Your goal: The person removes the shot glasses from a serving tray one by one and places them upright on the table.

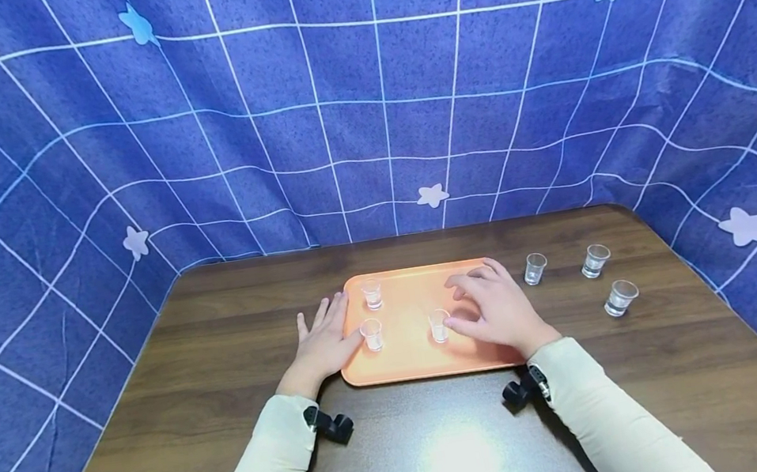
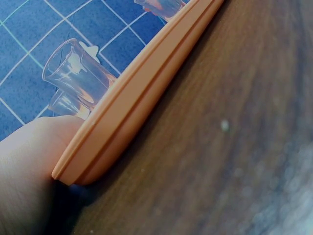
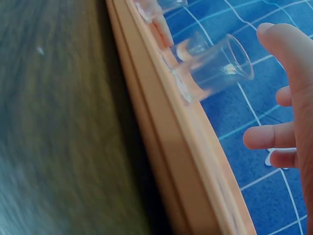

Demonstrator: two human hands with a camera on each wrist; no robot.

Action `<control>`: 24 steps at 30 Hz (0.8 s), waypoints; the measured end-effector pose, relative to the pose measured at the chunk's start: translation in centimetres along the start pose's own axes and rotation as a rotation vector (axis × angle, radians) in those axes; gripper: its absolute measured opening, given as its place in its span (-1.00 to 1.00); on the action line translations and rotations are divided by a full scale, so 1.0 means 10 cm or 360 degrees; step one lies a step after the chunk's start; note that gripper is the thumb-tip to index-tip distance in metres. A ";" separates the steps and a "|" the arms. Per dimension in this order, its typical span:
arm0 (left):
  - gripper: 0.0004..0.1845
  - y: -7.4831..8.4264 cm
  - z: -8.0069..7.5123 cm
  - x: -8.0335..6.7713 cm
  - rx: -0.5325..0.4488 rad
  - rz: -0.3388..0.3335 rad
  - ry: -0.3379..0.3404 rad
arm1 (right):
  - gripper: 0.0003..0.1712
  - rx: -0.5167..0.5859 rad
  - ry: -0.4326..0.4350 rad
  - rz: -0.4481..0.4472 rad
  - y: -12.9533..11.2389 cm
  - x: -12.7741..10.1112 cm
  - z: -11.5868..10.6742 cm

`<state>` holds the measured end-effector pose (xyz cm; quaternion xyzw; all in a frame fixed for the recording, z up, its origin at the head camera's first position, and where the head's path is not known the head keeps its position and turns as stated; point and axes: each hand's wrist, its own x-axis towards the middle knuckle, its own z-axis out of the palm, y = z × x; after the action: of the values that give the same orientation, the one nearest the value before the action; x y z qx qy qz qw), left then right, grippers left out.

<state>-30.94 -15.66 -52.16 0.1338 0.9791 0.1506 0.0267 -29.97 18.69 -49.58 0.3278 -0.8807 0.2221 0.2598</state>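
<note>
An orange tray (image 1: 410, 367) lies on the table, with small clear shot glasses standing on it. At its left end are a rear glass (image 1: 372, 294) and a front glass (image 1: 372, 335). A third glass (image 1: 439, 326) stands at the middle of the front. My left hand (image 1: 321, 347) rests at the tray's left edge, fingers spread and thumb over the rim beside the front glass. My right hand (image 1: 496, 308) hovers over the tray's right part with fingers loosely bent. In the right wrist view, a gap separates its thumb (image 3: 288, 44) from the middle glass (image 3: 215, 68).
Three more shot glasses stand on the wooden table (image 1: 224, 368) right of the tray: one near the tray (image 1: 535, 269), one farther right (image 1: 595, 261) and one closer to me (image 1: 620, 297). A blue grid-patterned cloth (image 1: 351, 136) hangs behind the table.
</note>
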 end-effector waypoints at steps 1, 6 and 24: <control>-0.07 0.00 0.00 0.00 -0.0001 0.0000 0.0001 | -0.37 0.0007 0.0000 -0.0010 -0.01 0.01 0.02; -0.07 0.00 0.01 0.00 -0.0001 -0.0003 -0.0004 | -0.37 0.0047 -0.0041 -0.0025 -0.07 0.02 0.07; -0.05 -0.02 0.03 0.01 -0.0034 0.0009 0.0016 | -0.48 0.0090 -0.0173 0.0015 -0.15 -0.02 0.18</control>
<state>-31.03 -15.71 -52.49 0.1356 0.9772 0.1619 0.0228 -29.39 16.70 -50.75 0.3424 -0.8885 0.2299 0.2012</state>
